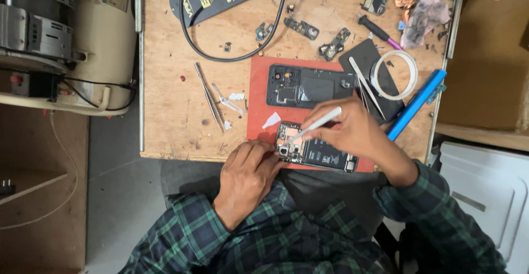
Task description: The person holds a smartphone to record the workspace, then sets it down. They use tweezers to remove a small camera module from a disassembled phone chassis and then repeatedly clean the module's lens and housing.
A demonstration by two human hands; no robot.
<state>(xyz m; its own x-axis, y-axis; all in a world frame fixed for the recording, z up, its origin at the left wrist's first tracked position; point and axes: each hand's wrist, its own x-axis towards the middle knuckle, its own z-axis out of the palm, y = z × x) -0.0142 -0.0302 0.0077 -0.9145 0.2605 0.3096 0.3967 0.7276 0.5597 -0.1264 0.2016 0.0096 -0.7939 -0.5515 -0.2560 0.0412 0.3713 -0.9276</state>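
- My left hand (247, 176) rests on the near-left corner of the opened phone (317, 148), fingers curled down against its edge by the camera end; they press it, not wrapped around anything.
- My right hand (352, 132) pinches a white spudger (315, 124) between thumb and fingers, closed tight on it; its tip points down-left onto the phone's board.
- Opened phone lies at the near edge of the red mat (259, 92), partly under my right hand.
- Black back housing (308, 85) lies on the same mat, further from me, apart from the opened phone.
- Small white scrap (271, 121) on the mat just left of the opened phone.
- Metal tweezers (209, 96) on the wooden bench (165, 114), left of the mat.
- Roll of white tape (394, 74) on a dark plate, right of the housing; blue tool (414, 105) lies slanted beside it.
- Black cable (231, 42) loops across the far side of the bench.
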